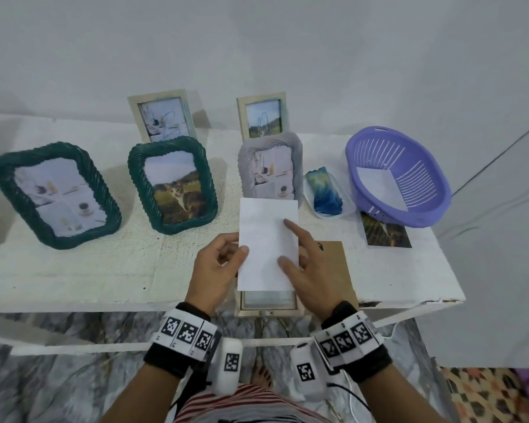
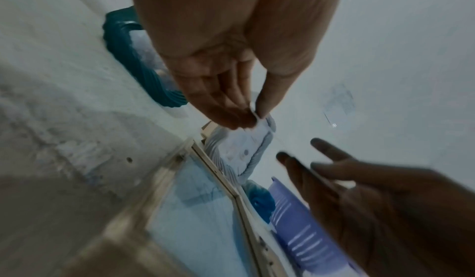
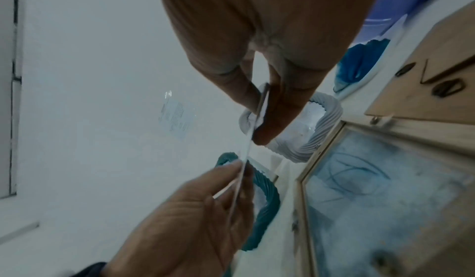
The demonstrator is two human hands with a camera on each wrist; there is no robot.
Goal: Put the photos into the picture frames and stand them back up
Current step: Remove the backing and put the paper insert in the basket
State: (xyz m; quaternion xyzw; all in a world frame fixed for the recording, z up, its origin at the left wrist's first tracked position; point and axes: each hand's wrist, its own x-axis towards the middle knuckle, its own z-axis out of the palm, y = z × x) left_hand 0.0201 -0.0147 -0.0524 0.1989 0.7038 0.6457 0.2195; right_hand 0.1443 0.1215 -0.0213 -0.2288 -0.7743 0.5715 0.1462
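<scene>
A white photo [image 1: 268, 239], blank back up, is held in both hands just above a beige frame [image 1: 269, 304] that lies flat at the table's front edge. My left hand [image 1: 239, 248] pinches the photo's left edge between thumb and fingers [image 2: 262, 106]. My right hand [image 1: 287, 242] pinches the right side, thumb and forefinger on top. In the right wrist view the photo [image 3: 248, 147] shows edge-on between that hand's thumb [image 3: 272, 123] and fingers. The frame's brown backing board [image 1: 333, 264] lies beside it, partly under my right hand.
Two green frames [image 1: 55, 193] [image 1: 173, 184], a grey frame [image 1: 271, 166] and two beige frames [image 1: 161, 114] [image 1: 263, 116] stand with pictures. At the right are a purple basket [image 1: 422, 166] holding a white sheet, a loose cat photo [image 1: 385, 233] and a blue-green bundle [image 1: 324, 193].
</scene>
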